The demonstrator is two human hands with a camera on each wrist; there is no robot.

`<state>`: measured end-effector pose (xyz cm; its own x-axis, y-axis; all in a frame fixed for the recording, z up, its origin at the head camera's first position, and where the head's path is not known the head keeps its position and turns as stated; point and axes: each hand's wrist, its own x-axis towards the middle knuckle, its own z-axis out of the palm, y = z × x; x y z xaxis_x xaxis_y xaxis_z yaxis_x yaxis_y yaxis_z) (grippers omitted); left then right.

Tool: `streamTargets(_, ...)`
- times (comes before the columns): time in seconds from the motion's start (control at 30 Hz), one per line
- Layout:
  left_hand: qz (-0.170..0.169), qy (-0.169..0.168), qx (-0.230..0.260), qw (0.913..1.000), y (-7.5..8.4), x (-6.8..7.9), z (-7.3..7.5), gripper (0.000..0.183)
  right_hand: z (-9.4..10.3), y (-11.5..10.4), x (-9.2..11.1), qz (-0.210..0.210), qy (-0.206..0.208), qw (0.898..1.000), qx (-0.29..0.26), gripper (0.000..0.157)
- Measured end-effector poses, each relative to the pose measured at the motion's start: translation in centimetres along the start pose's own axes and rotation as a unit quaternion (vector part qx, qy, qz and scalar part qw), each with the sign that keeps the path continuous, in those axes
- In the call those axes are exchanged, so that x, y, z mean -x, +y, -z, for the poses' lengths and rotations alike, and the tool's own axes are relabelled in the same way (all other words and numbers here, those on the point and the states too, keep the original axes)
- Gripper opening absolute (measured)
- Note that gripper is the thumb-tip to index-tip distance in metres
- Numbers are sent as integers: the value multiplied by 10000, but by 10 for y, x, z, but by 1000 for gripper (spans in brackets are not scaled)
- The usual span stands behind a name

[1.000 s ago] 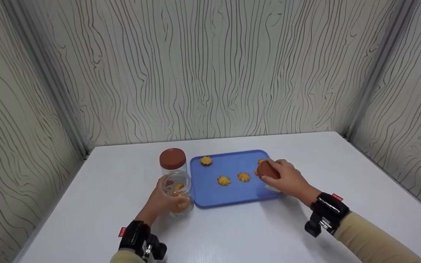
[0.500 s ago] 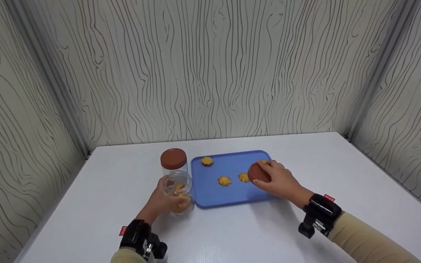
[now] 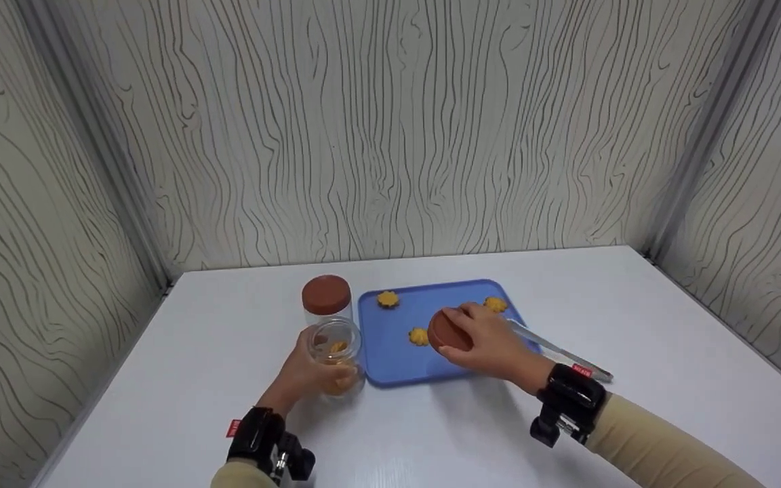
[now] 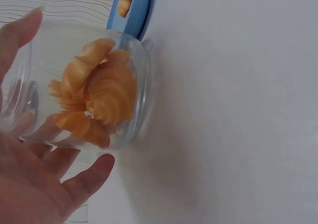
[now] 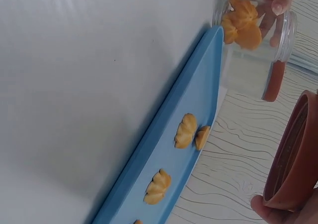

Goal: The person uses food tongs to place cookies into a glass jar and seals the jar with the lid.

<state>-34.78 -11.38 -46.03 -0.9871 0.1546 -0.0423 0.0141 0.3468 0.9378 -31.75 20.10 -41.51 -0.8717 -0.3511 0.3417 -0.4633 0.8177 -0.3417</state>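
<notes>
Right hand (image 3: 497,346), gripping lid (image 3: 448,332), moved left over tray (image 3: 390,356); left hand (image 3: 304,375) grips jar (image 3: 346,354) beside capped canister (image 3: 327,297).

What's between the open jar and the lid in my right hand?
In the head view, one yellow cookie on the blue tray lies between the open jar and lid.

Reddish-brown lid (image 3: 446,332) in right hand (image 3: 495,342)

Left hand (image 3: 312,369) and right hand (image 3: 492,342) (well apart), forearms (image 3: 662,440) angled inward, fingers (image 4: 92,178) curved in a grip.
</notes>
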Motion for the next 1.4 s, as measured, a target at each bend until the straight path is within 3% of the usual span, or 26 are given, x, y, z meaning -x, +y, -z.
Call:
streamTargets(0.47, 20, 42, -21, 10000, 1, -2, 1, 100, -6, -23, -9, 158, -220, 9988, -405, 63)
streamTargets(0.8, -259, 65, -61, 9996, 2, 0, -1, 98, -16, -34, -14, 522, -150, 9977, -414, 60)
streamTargets(1.4, -33, 70, -144, 9999, 2, 3, -2, 101, -30, -58, -21, 378, -445, 9962, -649, 63)
